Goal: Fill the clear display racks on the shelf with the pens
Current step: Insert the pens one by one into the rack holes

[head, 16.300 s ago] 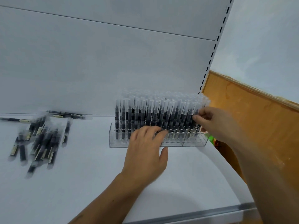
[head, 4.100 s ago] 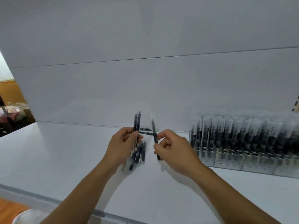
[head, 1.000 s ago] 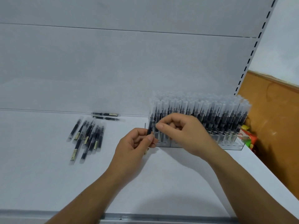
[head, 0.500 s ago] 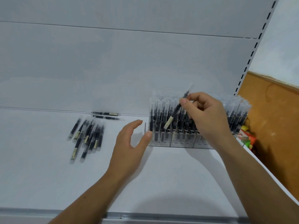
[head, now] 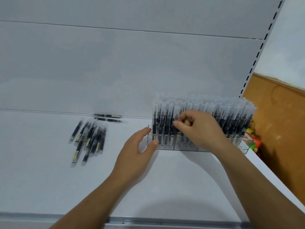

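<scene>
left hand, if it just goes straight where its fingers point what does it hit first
Most likely the left end wall of the clear rack. The left hand points up and right at it, thumb by its front corner; the standing pens come just behind. Depth is unclear.

No wording is legible. Pale yellow stickers [head: 75,156] on the barrels of the loose pens [head: 89,139] lying on the white shelf [head: 41,179] carry print too small and blurred to read, as do those inside the clear rack [head: 181,146] and the colourful package [head: 251,142] beside it.
</scene>
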### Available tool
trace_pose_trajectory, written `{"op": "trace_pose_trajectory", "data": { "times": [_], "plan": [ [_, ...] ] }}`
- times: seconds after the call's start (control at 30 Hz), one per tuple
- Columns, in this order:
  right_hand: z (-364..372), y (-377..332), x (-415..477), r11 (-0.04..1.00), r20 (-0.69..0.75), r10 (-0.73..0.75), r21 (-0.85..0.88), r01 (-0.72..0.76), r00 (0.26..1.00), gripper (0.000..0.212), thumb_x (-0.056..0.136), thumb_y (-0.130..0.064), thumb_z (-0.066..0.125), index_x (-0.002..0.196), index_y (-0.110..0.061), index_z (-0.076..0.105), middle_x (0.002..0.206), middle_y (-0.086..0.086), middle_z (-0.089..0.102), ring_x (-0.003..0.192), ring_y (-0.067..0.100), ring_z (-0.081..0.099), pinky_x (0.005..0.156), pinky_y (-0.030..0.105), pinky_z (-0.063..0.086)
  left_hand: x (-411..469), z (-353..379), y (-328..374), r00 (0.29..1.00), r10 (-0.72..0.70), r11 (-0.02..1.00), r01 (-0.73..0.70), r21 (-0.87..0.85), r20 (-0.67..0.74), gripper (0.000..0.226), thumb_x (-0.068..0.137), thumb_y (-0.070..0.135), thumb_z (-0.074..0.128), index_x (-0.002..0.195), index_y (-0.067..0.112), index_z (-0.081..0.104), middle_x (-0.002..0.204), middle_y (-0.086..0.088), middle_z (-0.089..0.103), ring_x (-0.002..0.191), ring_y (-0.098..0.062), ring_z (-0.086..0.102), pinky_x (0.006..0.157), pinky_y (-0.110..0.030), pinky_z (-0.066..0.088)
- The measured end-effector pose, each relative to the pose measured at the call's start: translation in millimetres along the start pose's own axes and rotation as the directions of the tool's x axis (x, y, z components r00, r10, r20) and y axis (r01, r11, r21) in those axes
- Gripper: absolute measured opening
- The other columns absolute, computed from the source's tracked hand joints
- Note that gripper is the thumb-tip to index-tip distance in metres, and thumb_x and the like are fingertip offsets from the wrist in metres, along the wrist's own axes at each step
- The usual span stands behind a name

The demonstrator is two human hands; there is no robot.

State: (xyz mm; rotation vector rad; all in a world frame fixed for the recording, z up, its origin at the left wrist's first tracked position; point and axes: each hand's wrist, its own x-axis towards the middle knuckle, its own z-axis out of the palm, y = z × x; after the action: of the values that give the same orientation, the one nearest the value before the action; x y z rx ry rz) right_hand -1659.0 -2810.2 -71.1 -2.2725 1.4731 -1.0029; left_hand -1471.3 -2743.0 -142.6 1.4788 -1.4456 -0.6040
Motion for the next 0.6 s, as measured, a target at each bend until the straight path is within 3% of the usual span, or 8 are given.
{"op": "trace_pose_trajectory", "data": {
  "times": [0.17, 0.27, 0.4, 0.5, 0.6],
  "plan": [
    [1, -3, -4, 0.993, 0.029, 0.043, -0.112, -0.039, 0.999, 0.019, 0.092, -0.046, 0.060, 0.078, -0.032, 0.059, 0.056, -0.011, 0.056, 0.057, 0.003, 0.054, 0.066, 0.027, 0.048, -1, 0, 1, 1.000, -0.013, 1.000, 0.013, -0.023, 0.000, 0.046, 0.092, 0.046, 0.056, 0.137, 0.041, 0.048, 0.135, 0.033, 0.043, 0.125, 0.013, 0.035, 0.101, -0.015, 0.025],
    [-3, -5, -12, 0.980, 0.058, 0.053, -0.195, -0.041, 0.997, 0.021, 0.091, -0.050, 0.059, 0.079, -0.033, 0.064, 0.059, -0.013, 0.059, 0.061, 0.002, 0.055, 0.063, 0.027, 0.046, -1, 0, 2, 1.000, -0.015, 0.999, 0.015, -0.047, 0.000, 0.043, 0.092, 0.045, 0.056, 0.135, 0.042, 0.048, 0.133, 0.033, 0.044, 0.122, 0.012, 0.036, 0.101, -0.016, 0.026],
    [7, -19, -25, 0.992, 0.163, 0.013, -0.126, 0.008, 0.987, 0.021, 0.090, -0.049, 0.059, 0.082, -0.031, 0.067, 0.064, -0.014, 0.062, 0.061, -0.001, 0.054, 0.062, 0.025, 0.046, -1, -4, 6, 0.999, -0.028, 0.992, 0.024, -0.120, -0.032, 0.035, 0.092, 0.040, 0.059, 0.126, 0.044, 0.052, 0.125, 0.029, 0.048, 0.113, 0.009, 0.043, 0.097, -0.018, 0.032],
    [31, -35, -32, 0.996, 0.310, -0.032, -0.073, 0.058, 0.950, 0.019, 0.091, -0.047, 0.058, 0.087, -0.031, 0.068, 0.071, -0.013, 0.066, 0.069, 0.002, 0.059, 0.068, 0.028, 0.049, 1, -20, 7, 0.996, -0.013, 0.988, 0.000, -0.154, -0.083, 0.030, 0.093, 0.032, 0.060, 0.122, 0.039, 0.058, 0.123, 0.021, 0.057, 0.112, 0.008, 0.052, 0.089, -0.011, 0.038],
    [60, -50, -31, 0.992, 0.406, -0.092, -0.039, 0.118, 0.909, 0.019, 0.092, -0.047, 0.054, 0.097, -0.035, 0.067, 0.079, -0.014, 0.068, 0.077, 0.003, 0.060, 0.071, 0.028, 0.049, 3, -54, 1, 0.987, -0.005, 0.991, -0.017, -0.133, -0.161, 0.024, 0.093, 0.031, 0.059, 0.113, 0.043, 0.060, 0.113, 0.026, 0.062, 0.100, 0.017, 0.054, 0.076, -0.003, 0.042]
  ]
}}
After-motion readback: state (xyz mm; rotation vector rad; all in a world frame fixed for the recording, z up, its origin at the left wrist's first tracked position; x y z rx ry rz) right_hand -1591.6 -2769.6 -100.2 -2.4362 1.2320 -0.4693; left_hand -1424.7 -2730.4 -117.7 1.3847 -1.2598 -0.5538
